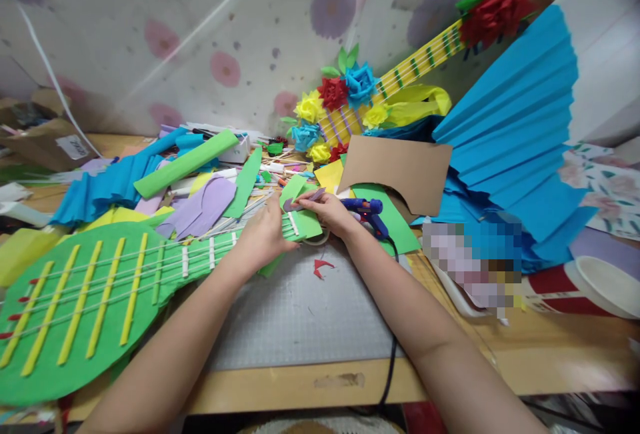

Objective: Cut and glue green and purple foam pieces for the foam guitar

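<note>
A green paper guitar (95, 307) lies at the left, with yellow strips and white strings across its body and its neck slanting up to the right. My left hand (265, 235) is closed round the neck near its far end, its thumb on the near side and its fingertips mostly hidden. Between the fingers of my right hand (333, 213), a small purple paper piece (296, 203) is pinched just above the green head of the guitar. A blue glue gun (367, 209) lies right beside my right hand, its black cord running toward the table's front edge.
Below my hands is a grey cutting mat (300, 321) with red paper scraps (323, 267). Paper pieces and sticks are heaped behind. Farther right are brown cardboard (395, 171), pleated blue paper (515, 121) and a paper bucket (575, 287). A flower-trimmed yellow guitar (420, 64) leans at the back.
</note>
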The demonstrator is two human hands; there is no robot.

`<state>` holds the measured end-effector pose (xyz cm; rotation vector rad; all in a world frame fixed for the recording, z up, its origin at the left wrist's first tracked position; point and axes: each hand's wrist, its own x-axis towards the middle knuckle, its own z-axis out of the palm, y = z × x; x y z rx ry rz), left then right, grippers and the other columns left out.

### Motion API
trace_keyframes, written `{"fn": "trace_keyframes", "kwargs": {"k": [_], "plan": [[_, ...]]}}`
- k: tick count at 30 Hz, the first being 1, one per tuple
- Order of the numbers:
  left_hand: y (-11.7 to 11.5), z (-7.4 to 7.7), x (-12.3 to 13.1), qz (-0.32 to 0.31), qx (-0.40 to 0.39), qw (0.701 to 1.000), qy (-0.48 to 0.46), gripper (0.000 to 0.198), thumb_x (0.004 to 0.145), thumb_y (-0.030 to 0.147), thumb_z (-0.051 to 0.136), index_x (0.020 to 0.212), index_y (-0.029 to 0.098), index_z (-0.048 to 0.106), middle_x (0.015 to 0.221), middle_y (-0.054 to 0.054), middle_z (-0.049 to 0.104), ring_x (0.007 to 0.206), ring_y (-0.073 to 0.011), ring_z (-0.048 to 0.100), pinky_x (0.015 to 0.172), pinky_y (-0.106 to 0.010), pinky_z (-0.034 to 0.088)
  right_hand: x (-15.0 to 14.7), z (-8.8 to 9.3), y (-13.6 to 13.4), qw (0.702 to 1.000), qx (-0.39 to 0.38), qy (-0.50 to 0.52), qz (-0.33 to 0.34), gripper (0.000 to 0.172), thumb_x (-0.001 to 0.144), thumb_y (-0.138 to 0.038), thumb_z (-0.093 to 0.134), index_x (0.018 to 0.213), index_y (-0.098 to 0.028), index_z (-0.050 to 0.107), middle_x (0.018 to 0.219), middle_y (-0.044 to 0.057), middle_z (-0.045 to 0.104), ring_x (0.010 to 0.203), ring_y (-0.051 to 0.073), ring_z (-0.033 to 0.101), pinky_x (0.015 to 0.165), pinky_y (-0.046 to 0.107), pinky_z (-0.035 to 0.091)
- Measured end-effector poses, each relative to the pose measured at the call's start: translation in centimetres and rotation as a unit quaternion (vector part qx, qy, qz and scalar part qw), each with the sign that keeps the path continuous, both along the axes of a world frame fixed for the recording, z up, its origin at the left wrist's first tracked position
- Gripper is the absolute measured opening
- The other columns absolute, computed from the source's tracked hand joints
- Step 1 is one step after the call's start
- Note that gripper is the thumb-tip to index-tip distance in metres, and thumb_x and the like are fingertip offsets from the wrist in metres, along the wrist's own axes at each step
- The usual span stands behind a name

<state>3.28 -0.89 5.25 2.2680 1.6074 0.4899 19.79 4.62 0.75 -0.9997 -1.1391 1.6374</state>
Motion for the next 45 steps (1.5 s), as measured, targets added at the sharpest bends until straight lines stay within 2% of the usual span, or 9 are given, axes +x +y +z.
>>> {"fn": "trace_keyframes", "kwargs": {"k": [6,9,12,15,24,30,34,45], "plan": [[0.07,-0.2,-0.06,0.005,0.006,1.0,0.005,0.1,0.054,0.028,0.077,0.135,0.012,0.02,0.138,-0.022,0.041,0.123,-0.0313,0.047,0.097,-0.041,0.041,-0.68,-0.7,-0.09,1.0,-0.002,0.023,0.009,0.034,0.052,-0.037,0.079,0.077,-0.019,0.066,0.077,0.001,0.07,0.072,0.017,0.064,0.073,0.032,0.05],[0.12,-0.33,-0.1,-0.002,0.009,1.0,0.013,0.091,0.056,0.029,0.076,0.131,0.012,0.028,0.132,-0.021,0.048,0.119,-0.0306,0.05,0.095,-0.041,0.042,-0.7,-0.8,-0.06,1.0,0.011,0.008,0.012,0.031,0.054,-0.036,0.079,0.077,-0.02,0.066,0.076,0.0,0.07,0.07,0.015,0.063,0.071,0.031,0.049],[0.17,-0.39,-0.13,-0.011,0.009,0.999,0.03,0.073,0.057,0.031,0.075,0.119,0.015,0.04,0.118,-0.015,0.057,0.109,-0.0291,0.056,0.089,-0.039,0.044,-0.57,-0.59,-0.15,0.999,0.038,-0.028,0.014,0.03,0.055,-0.036,0.078,0.077,-0.02,0.066,0.076,0.0,0.069,0.069,0.015,0.062,0.071,0.03,0.048],[0.23,-0.33,-0.22,-0.009,0.005,0.999,0.043,0.063,0.058,0.033,0.074,0.112,0.015,0.045,0.109,-0.013,0.06,0.104,-0.0286,0.058,0.084,-0.038,0.046,-0.42,-0.26,-0.39,0.997,0.056,-0.053,0.02,0.029,0.057,-0.037,0.077,0.078,-0.02,0.066,0.079,0.0,0.068,0.072,0.015,0.062,0.072,0.029,0.047],[0.26,-0.05,-0.31,-0.005,0.008,0.998,0.066,0.056,0.06,0.032,0.072,0.107,0.012,0.05,0.103,-0.013,0.061,0.102,-0.0292,0.058,0.082,-0.036,0.046,-0.36,-0.22,-0.66,0.998,0.033,-0.039,0.029,0.031,0.059,-0.039,0.075,0.082,-0.02,0.064,0.082,0.001,0.069,0.073,0.014,0.063,0.071,0.028,0.048],[0.28,-0.03,-0.25,0.008,0.008,0.997,0.079,0.054,0.059,0.03,0.073,0.104,0.013,0.05,0.104,-0.013,0.061,0.102,-0.0297,0.057,0.083,-0.037,0.046,-0.29,-0.56,-0.46,0.998,0.032,0.012,0.056,0.039,0.055,-0.034,0.079,0.086,-0.021,0.059,0.089,0.001,0.071,0.079,0.016,0.065,0.076,0.031,0.049],[0.33,-0.17,-0.4,-0.009,0.008,0.998,0.062,0.059,0.057,0.031,0.074,0.108,0.015,0.049,0.107,-0.013,0.061,0.105,-0.03,0.056,0.085,-0.038,0.045,-0.15,-0.54,-0.52,0.998,0.037,0.002,0.054,0.036,0.056,-0.033,0.078,0.084,-0.02,0.059,0.087,0.001,0.071,0.078,0.015,0.065,0.077,0.031,0.049],[0.55,-0.52,-0.46,-0.008,-0.001,0.996,0.085,0.054,0.059,0.033,0.072,0.105,0.014,0.048,0.106,-0.013,0.06,0.102,-0.0293,0.058,0.083,-0.037,0.046,-0.21,-0.95,-0.33,0.998,0.049,-0.012,0.05,0.035,0.055,-0.032,0.078,0.082,-0.02,0.06,0.085,0.001,0.071,0.077,0.015,0.065,0.078,0.032,0.049]]}}
